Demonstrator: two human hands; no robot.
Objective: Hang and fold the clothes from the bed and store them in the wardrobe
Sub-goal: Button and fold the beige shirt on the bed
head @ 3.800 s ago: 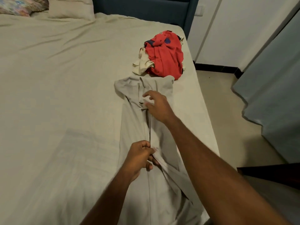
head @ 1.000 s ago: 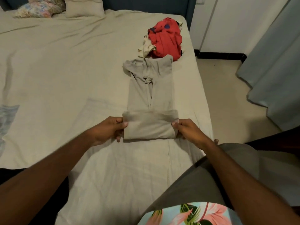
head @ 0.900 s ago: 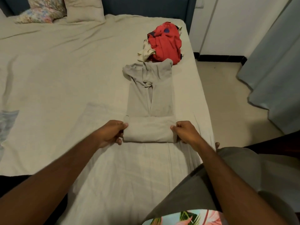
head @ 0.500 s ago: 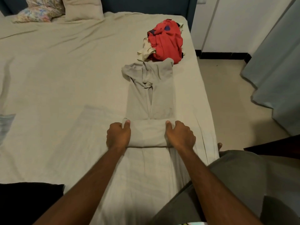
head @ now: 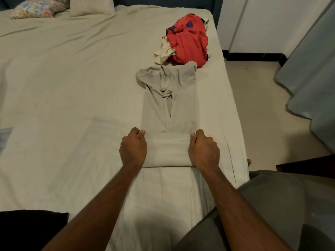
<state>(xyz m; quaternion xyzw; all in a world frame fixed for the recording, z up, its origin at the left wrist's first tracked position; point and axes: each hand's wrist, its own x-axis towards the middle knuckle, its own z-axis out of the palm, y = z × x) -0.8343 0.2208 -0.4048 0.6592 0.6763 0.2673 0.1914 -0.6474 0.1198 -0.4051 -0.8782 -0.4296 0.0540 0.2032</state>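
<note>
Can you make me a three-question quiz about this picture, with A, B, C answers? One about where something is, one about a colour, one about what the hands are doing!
1. Where is the red garment?
A. on the floor
B. on the bed, beyond the grey trousers
C. on the pillows

2. What colour is the curtain?
A. grey-blue
B. yellow
C. red

3. What are the left hand and right hand doing?
A. hanging idle
B. waving
C. gripping the trousers' folded end

Answers: 1 B, it touches the waistband's far side; 2 A, seen at right; 3 C, fingers curl round each side.
</note>
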